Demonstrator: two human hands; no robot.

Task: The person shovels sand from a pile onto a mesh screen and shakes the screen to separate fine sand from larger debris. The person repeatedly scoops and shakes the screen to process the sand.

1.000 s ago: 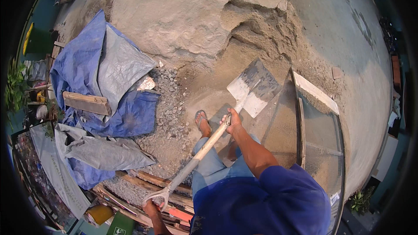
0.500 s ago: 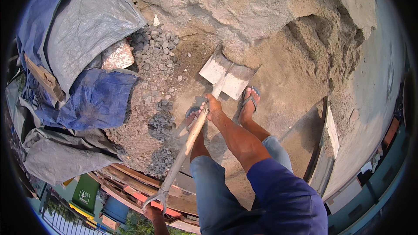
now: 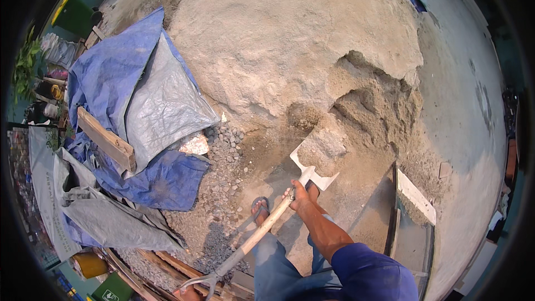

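Observation:
A shovel with a wooden shaft (image 3: pixel 262 231) angles across my view, its metal blade (image 3: pixel 326 181) loaded with sand (image 3: pixel 320 145) against the foot of a large sand pile (image 3: pixel 278 39). My right hand (image 3: pixel 298 194) is closed round the shaft near the blade. My left hand (image 3: pixel 188 292), partly cut by the lower edge, grips the handle at the other end. My sandaled feet stand below the blade, beside scattered gravel (image 3: pixel 220 195).
Blue and grey tarps (image 3: pixel 106 72), weighted with a wooden plank (image 3: pixel 106 138), cover the left side. A framed mesh screen (image 3: pixel 415 195) lies at right beside bare concrete (image 3: pixel 457 78). Wooden boards (image 3: pixel 161 265) and green bins (image 3: pixel 108 289) are at the lower left.
Over the last second the blade has moved into the sand at the pile's foot and now carries a mound of it. Both hands keep their grip; the view has shifted.

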